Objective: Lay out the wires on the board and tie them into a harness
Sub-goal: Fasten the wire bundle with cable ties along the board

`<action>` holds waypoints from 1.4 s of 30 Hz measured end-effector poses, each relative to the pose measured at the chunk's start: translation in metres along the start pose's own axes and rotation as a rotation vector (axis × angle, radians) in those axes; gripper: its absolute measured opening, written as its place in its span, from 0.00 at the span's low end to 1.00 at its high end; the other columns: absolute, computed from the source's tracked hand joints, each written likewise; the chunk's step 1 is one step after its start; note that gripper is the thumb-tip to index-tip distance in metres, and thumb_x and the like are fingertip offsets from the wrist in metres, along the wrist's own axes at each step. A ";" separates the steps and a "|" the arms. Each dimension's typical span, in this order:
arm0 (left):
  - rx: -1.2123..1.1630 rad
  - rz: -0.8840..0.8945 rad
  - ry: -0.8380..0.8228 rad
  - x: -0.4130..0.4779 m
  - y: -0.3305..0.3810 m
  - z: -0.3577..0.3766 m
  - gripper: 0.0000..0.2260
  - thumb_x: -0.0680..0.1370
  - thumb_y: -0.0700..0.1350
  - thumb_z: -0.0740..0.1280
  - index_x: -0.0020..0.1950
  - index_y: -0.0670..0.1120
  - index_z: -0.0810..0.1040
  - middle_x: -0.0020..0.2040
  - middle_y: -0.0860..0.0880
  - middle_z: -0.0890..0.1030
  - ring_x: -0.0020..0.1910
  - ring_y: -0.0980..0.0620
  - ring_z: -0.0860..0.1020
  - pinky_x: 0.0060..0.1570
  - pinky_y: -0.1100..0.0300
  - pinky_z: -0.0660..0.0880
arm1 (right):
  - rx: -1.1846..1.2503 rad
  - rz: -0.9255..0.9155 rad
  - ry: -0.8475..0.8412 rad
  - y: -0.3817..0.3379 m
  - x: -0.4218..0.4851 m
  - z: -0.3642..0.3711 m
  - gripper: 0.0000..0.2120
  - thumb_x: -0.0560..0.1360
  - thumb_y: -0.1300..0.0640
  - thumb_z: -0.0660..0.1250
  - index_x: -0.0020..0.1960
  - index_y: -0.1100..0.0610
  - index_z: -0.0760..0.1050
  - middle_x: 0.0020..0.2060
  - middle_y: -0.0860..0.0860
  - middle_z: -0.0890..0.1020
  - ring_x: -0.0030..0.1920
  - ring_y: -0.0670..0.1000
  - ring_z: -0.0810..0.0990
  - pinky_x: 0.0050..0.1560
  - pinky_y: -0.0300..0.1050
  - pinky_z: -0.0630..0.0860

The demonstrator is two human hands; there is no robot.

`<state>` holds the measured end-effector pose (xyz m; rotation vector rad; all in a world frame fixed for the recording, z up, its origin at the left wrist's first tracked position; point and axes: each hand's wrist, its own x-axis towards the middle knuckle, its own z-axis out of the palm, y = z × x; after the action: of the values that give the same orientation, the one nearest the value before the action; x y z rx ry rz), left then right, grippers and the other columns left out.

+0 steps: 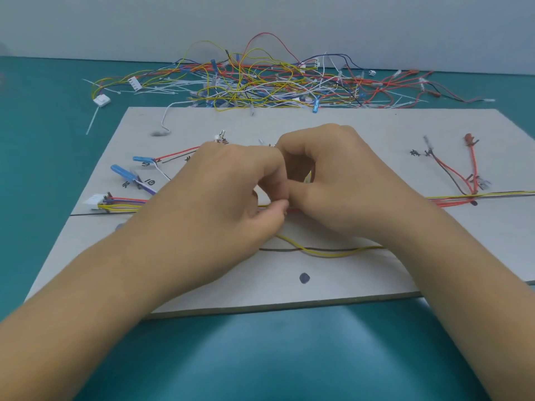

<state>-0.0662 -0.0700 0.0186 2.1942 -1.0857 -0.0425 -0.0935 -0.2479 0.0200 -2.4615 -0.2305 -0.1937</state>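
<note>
Fingers (273,185) of left hand (228,183) and right hand (341,180) curled, pinching the wire bundle (463,198) over the board (347,285); long axis left-to-right, directly beneath, equally near both.

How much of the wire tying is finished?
Partly. A wire bundle already lies across the board from the white connector to the right edge. The left hand and right hand pinch its middle; no tie shows yet. A yellow wire sags loose below, and the wire pile behind waits.
</note>
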 end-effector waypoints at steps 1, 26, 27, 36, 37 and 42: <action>-0.069 -0.023 -0.028 -0.001 -0.001 0.000 0.06 0.77 0.43 0.70 0.41 0.50 0.77 0.22 0.52 0.77 0.21 0.58 0.76 0.29 0.73 0.67 | 0.011 0.003 -0.004 0.001 0.000 -0.001 0.08 0.67 0.66 0.72 0.39 0.54 0.81 0.32 0.47 0.84 0.36 0.45 0.82 0.34 0.34 0.74; -0.736 -0.420 0.015 0.005 -0.006 0.010 0.06 0.80 0.33 0.69 0.48 0.43 0.79 0.35 0.41 0.83 0.29 0.40 0.84 0.29 0.52 0.82 | 0.103 0.103 -0.115 0.005 -0.003 -0.010 0.05 0.70 0.61 0.75 0.40 0.52 0.82 0.33 0.48 0.85 0.35 0.45 0.82 0.34 0.34 0.73; -0.742 -0.439 0.021 0.004 -0.006 0.010 0.05 0.80 0.33 0.69 0.47 0.43 0.80 0.35 0.41 0.83 0.31 0.40 0.85 0.30 0.51 0.83 | 0.114 0.110 -0.117 0.005 -0.002 -0.011 0.05 0.70 0.61 0.75 0.40 0.53 0.83 0.33 0.49 0.85 0.35 0.45 0.82 0.34 0.35 0.73; -0.824 -0.510 -0.005 0.001 -0.004 0.005 0.08 0.78 0.30 0.70 0.41 0.39 0.83 0.38 0.38 0.86 0.36 0.43 0.87 0.35 0.56 0.84 | 0.189 0.145 -0.135 0.008 -0.002 -0.017 0.05 0.71 0.64 0.76 0.41 0.55 0.84 0.32 0.50 0.85 0.30 0.42 0.79 0.32 0.34 0.73; -0.826 -0.506 -0.016 0.000 -0.004 0.004 0.08 0.78 0.30 0.71 0.41 0.40 0.84 0.38 0.39 0.86 0.37 0.43 0.87 0.35 0.56 0.84 | 0.193 0.145 -0.139 0.008 -0.002 -0.016 0.05 0.71 0.64 0.76 0.41 0.56 0.84 0.32 0.51 0.85 0.30 0.42 0.79 0.33 0.34 0.74; -0.777 -0.470 0.014 0.000 -0.004 0.005 0.07 0.75 0.30 0.74 0.42 0.41 0.84 0.36 0.40 0.85 0.35 0.45 0.87 0.33 0.57 0.83 | 0.200 0.149 -0.137 0.008 -0.003 -0.017 0.05 0.71 0.64 0.77 0.42 0.56 0.84 0.33 0.52 0.85 0.29 0.42 0.79 0.32 0.35 0.74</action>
<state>-0.0652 -0.0713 0.0124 1.6660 -0.4023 -0.5580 -0.0959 -0.2653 0.0282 -2.2827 -0.1180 0.0593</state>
